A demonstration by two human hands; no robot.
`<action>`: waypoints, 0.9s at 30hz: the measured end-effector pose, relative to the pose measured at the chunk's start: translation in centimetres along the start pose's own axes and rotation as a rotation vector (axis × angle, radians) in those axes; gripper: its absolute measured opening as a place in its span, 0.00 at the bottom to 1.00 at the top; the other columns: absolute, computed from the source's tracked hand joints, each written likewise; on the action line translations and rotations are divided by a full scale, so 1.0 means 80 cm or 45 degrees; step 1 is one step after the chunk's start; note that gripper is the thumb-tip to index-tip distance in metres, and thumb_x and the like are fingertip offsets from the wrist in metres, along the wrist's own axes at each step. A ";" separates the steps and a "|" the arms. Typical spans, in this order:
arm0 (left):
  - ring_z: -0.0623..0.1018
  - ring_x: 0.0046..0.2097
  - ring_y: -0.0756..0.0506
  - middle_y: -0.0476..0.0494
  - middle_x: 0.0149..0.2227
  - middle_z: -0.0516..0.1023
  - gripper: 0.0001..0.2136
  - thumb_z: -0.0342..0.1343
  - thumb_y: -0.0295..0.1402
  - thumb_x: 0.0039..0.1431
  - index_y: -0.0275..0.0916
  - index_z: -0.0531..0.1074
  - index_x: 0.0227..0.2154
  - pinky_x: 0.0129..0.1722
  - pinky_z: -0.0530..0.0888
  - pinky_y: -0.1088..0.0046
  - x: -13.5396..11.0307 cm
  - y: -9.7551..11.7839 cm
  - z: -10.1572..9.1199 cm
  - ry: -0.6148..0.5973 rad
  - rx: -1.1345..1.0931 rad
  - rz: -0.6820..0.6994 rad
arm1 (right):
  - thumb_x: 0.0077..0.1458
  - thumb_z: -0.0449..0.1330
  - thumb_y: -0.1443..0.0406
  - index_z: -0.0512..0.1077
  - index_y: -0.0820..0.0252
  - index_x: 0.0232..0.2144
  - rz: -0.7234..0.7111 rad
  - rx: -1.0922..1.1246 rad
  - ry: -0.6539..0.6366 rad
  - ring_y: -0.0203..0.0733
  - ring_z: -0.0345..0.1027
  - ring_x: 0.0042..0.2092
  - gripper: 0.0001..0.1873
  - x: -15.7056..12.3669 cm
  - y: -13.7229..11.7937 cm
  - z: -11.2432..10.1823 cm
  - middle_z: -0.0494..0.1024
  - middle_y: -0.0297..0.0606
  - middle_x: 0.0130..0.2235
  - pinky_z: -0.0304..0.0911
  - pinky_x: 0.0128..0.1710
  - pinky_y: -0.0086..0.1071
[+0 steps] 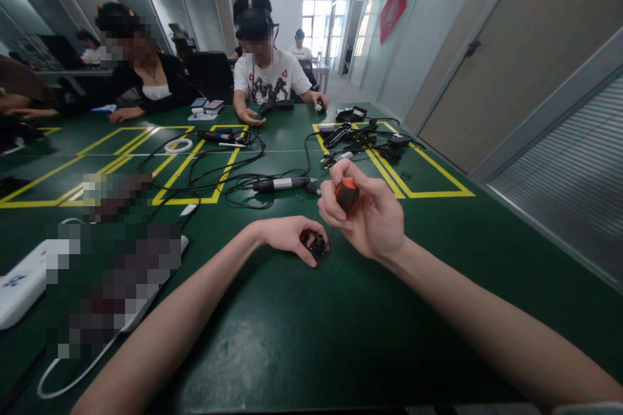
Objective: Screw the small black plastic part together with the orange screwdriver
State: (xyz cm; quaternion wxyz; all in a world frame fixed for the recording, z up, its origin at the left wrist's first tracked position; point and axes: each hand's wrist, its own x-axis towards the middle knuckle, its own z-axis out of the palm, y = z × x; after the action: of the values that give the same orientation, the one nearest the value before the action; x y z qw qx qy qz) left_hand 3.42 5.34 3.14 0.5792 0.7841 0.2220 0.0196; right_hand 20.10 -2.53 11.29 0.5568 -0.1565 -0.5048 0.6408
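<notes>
Low over the green table, my left hand [292,233] curls its thumb and fingers around a small round black part [318,245] with a short post on top. What this part belongs to does not show. Just above and to the right, my right hand [372,211] grips a screwdriver [348,194] by its orange and black handle. Its thin shaft seems to slant down toward the black part. Whether the tip touches the part cannot be made out.
Beyond my hands lies a silver and black electric screwdriver [282,184] with tangled cables. More black cables and parts [360,136] lie at the back right. White power strips [29,279] are on the left. A person [272,74] sits across the green table [272,343].
</notes>
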 end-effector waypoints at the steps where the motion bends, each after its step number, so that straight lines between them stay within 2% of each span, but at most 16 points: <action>1: 0.75 0.39 0.47 0.50 0.36 0.78 0.20 0.75 0.35 0.45 0.39 0.79 0.42 0.42 0.70 0.71 0.000 -0.001 0.000 -0.001 0.001 0.000 | 0.59 0.62 0.53 0.65 0.54 0.32 -0.002 -0.011 -0.003 0.30 0.49 0.17 0.14 0.000 0.000 0.000 0.68 0.25 0.20 0.48 0.18 0.26; 4: 0.75 0.39 0.47 0.50 0.36 0.78 0.20 0.75 0.35 0.45 0.39 0.79 0.42 0.41 0.70 0.72 0.000 -0.003 0.000 0.003 0.007 0.003 | 0.61 0.61 0.53 0.66 0.56 0.27 -0.010 -0.037 -0.021 0.30 0.52 0.18 0.17 0.002 0.001 0.000 0.69 0.28 0.21 0.49 0.18 0.26; 7: 0.75 0.39 0.47 0.50 0.36 0.78 0.20 0.75 0.35 0.45 0.39 0.80 0.42 0.41 0.70 0.72 0.000 -0.003 0.000 -0.001 0.000 0.000 | 0.63 0.61 0.51 0.66 0.57 0.23 -0.001 -0.047 -0.015 0.31 0.52 0.18 0.22 0.002 0.001 0.000 0.64 0.28 0.19 0.49 0.18 0.27; 11: 0.75 0.38 0.47 0.50 0.36 0.79 0.20 0.75 0.35 0.45 0.39 0.80 0.42 0.42 0.71 0.71 0.000 -0.001 0.000 0.000 0.002 0.003 | 0.60 0.60 0.49 0.68 0.56 0.30 -0.021 -0.010 -0.005 0.31 0.49 0.18 0.18 0.000 0.001 0.000 0.64 0.26 0.19 0.48 0.19 0.27; 15: 0.75 0.38 0.47 0.50 0.35 0.78 0.20 0.75 0.35 0.45 0.39 0.80 0.42 0.41 0.71 0.72 0.000 0.000 0.000 0.003 0.013 0.002 | 0.59 0.62 0.55 0.66 0.55 0.32 -0.036 0.009 -0.009 0.31 0.51 0.18 0.12 -0.001 0.001 0.000 0.69 0.26 0.21 0.49 0.20 0.27; 21: 0.75 0.38 0.48 0.50 0.36 0.78 0.20 0.75 0.36 0.45 0.39 0.79 0.43 0.42 0.71 0.71 0.001 -0.002 0.001 0.000 -0.004 0.001 | 0.62 0.60 0.52 0.67 0.58 0.24 0.014 -0.017 -0.006 0.31 0.53 0.19 0.19 -0.001 0.001 0.001 0.65 0.29 0.20 0.49 0.19 0.27; 24: 0.75 0.39 0.47 0.50 0.36 0.78 0.21 0.75 0.36 0.44 0.39 0.79 0.42 0.42 0.71 0.71 0.002 -0.004 0.001 0.000 -0.016 0.001 | 0.61 0.60 0.51 0.70 0.58 0.30 -0.004 0.019 -0.006 0.31 0.52 0.19 0.17 -0.003 0.004 0.000 0.67 0.28 0.20 0.48 0.19 0.27; 27: 0.75 0.39 0.47 0.50 0.36 0.78 0.21 0.75 0.37 0.44 0.39 0.79 0.42 0.43 0.71 0.71 0.002 -0.004 0.001 0.005 -0.008 -0.001 | 0.59 0.62 0.52 0.67 0.56 0.34 -0.007 0.036 -0.021 0.31 0.52 0.19 0.14 -0.004 0.004 -0.001 0.70 0.27 0.22 0.47 0.19 0.27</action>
State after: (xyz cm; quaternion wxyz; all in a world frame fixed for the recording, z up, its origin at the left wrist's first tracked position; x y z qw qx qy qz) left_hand 3.52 5.39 2.75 0.5813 0.7821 0.2234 0.0217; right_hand 20.08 -2.73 10.85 0.5565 -0.1421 -0.5006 0.6477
